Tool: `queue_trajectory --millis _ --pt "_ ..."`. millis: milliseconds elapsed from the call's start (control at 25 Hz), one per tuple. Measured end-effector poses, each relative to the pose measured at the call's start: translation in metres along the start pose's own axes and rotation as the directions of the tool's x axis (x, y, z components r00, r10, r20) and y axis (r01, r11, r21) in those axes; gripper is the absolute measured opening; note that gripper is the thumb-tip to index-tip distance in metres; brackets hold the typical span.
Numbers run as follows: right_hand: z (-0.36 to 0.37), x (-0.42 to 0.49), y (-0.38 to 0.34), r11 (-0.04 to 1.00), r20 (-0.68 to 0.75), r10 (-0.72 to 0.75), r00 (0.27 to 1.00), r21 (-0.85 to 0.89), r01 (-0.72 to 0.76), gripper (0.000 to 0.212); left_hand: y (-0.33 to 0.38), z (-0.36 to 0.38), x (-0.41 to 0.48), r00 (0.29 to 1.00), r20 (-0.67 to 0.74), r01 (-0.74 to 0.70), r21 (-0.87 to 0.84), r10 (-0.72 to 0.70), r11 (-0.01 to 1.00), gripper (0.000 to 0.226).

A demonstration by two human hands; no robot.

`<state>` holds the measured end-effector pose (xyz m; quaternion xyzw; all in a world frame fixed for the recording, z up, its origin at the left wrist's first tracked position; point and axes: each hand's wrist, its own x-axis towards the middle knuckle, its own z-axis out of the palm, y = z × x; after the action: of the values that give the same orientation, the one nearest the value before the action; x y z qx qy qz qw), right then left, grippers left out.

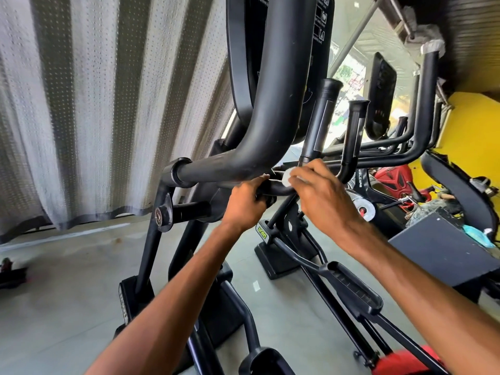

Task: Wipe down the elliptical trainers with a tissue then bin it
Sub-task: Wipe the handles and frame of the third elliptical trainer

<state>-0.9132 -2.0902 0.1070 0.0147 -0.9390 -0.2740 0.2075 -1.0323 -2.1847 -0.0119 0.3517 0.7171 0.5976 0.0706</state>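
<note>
A black elliptical trainer (259, 125) fills the middle of the view, its thick curved handlebar sweeping down toward me. My left hand (244, 203) is wrapped around a lower black bar just under that curve. My right hand (322, 196) presses a small white tissue (286, 177) against the same bar, close to the base of an upright grip (322, 117). Only a corner of the tissue shows past my fingers. A second elliptical trainer (381, 96) stands further right.
A pale dotted curtain (89, 109) hangs along the left. Foot pedals (351, 289) and frame rails cross the grey floor below my arms. A dark box (443, 247) with a blue cloth, red equipment and a yellow wall (470, 147) are at the right.
</note>
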Motion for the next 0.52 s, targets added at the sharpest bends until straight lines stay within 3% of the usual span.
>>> queue_trajectory --millis 240,440,520 --pt "0.005 0.029 -0.015 0.999 0.203 -0.035 0.979 0.007 0.034 0.024 -0.013 0.002 -0.005 0.992 -0.099 0.075 -0.005 -0.075 0.997 0.058" --pt "0.017 0.058 -0.040 0.992 0.371 0.079 0.925 0.061 -0.110 0.016 -0.019 -0.003 -0.004 0.992 -0.098 0.075 -0.009 -0.075 0.997 0.061" --pt "0.016 0.065 -0.041 0.990 0.404 0.061 0.913 0.091 -0.107 0.029 -0.021 -0.005 -0.007 0.993 -0.085 0.075 -0.023 -0.077 0.997 0.063"
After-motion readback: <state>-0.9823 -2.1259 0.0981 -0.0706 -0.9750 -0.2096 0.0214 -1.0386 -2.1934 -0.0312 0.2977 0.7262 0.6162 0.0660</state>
